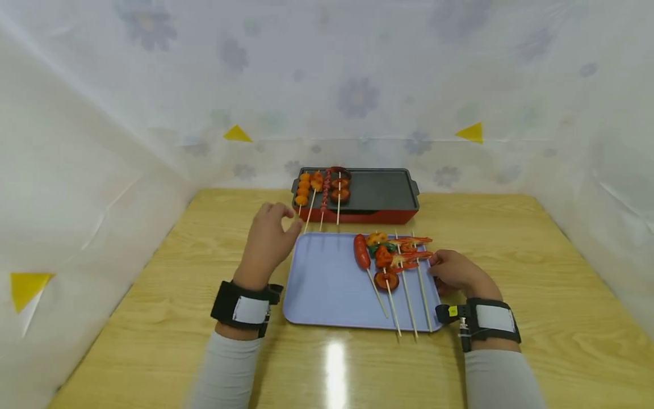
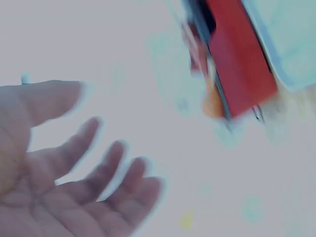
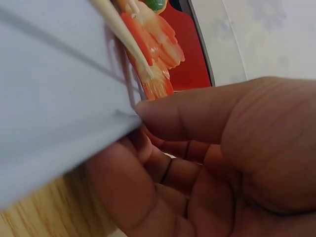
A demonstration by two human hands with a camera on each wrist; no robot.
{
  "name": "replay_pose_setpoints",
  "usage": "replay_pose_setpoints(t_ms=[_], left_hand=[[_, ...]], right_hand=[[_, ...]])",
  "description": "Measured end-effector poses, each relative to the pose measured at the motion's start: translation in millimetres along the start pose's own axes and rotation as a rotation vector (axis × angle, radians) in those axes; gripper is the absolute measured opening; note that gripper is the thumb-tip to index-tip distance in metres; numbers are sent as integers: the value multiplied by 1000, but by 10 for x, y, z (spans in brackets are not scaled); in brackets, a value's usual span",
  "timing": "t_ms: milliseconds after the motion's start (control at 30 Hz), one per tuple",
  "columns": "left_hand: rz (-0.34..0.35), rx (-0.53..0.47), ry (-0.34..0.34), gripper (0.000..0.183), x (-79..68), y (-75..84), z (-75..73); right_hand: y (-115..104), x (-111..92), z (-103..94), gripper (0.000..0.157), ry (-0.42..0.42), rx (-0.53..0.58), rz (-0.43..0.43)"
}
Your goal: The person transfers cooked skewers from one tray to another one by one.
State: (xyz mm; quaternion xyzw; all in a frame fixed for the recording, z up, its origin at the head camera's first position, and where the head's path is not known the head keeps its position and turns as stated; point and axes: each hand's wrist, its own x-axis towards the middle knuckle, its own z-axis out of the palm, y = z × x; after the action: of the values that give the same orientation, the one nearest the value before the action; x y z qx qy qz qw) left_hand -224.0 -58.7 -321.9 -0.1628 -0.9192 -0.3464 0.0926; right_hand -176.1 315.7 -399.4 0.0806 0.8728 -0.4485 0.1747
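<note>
My right hand [image 1: 456, 271] pinches the right edge of a lilac tray [image 1: 322, 295]; in the right wrist view the thumb [image 3: 187, 113] lies on the rim with fingers below. On the tray's right half lie a sausage skewer [image 1: 361, 253], a mixed skewer with a mushroom slice [image 1: 386, 280] and two shrimp skewers [image 1: 411, 258]. My left hand [image 1: 271, 241] hovers by the tray's back left corner, its spread fingers holding nothing in the left wrist view. Close to it, stick ends jut from a black and red grill [image 1: 380, 190] carrying an orange ball skewer [image 1: 304, 188] and several others.
The grill stands behind the tray on a wooden table [image 1: 511, 238], its right part bare of skewers. Pale flowered sheeting [image 1: 327, 68] encloses the table at the back and sides, with yellow triangles [image 1: 470, 133] stuck to it.
</note>
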Motion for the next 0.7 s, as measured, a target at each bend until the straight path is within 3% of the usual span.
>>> replay_pose_setpoints(t_ms=[67, 133, 233, 467, 567, 700], left_hand=[[113, -19, 34, 33, 72, 138, 67], [181, -4, -15, 38, 208, 219, 163], [177, 61, -132, 42, 475, 236, 284], [-14, 174, -359, 24, 1073, 244, 516], [-107, 239, -446, 36, 1232, 310, 584], [-201, 332, -540, 17, 1361, 406, 616]], right_hand=[[-8, 13, 18, 13, 2, -8, 4], [-4, 32, 27, 14, 3, -14, 15], [3, 66, 49, 13, 2, -6, 22], [22, 46, 74, 12, 19, 13, 12], [42, 1, 85, 11, 24, 25, 28], [51, -58, 113, 11, 41, 39, 55]])
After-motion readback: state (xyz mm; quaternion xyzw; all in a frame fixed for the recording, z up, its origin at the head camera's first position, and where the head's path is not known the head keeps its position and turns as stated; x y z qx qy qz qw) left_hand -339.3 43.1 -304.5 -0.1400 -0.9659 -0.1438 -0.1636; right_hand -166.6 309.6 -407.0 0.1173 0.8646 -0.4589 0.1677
